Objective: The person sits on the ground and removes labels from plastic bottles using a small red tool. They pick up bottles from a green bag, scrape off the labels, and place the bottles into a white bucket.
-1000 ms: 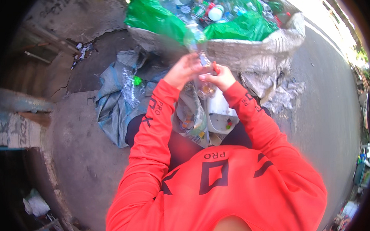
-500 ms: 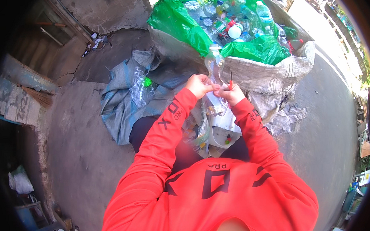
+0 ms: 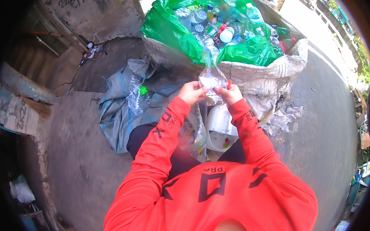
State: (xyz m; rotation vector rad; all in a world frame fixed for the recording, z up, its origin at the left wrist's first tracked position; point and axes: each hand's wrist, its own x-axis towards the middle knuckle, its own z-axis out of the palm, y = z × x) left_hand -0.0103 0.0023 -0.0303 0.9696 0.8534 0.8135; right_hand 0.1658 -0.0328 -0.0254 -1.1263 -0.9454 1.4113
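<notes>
At one o'clock, a pale woven sack (image 3: 269, 72) with a green liner (image 3: 167, 28) already holds many bottles (image 3: 226, 35). Grey-blue sheeting (image 3: 114, 120) lies towards ten. Nearer centre, at one, a clear bottle (image 3: 210, 69) seems unfinished, not yet bagged; the left hand (image 3: 190, 93) pinches one side, the right hand (image 3: 232, 94) the other, also keeping a red-handled tool (image 3: 229, 84).

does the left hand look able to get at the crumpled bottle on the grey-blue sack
Probably yes: the crumpled bottle lies uncovered on the grey-blue sack, left of the left hand. That hand is on the held bottle, so would likely need to let go first.
</notes>
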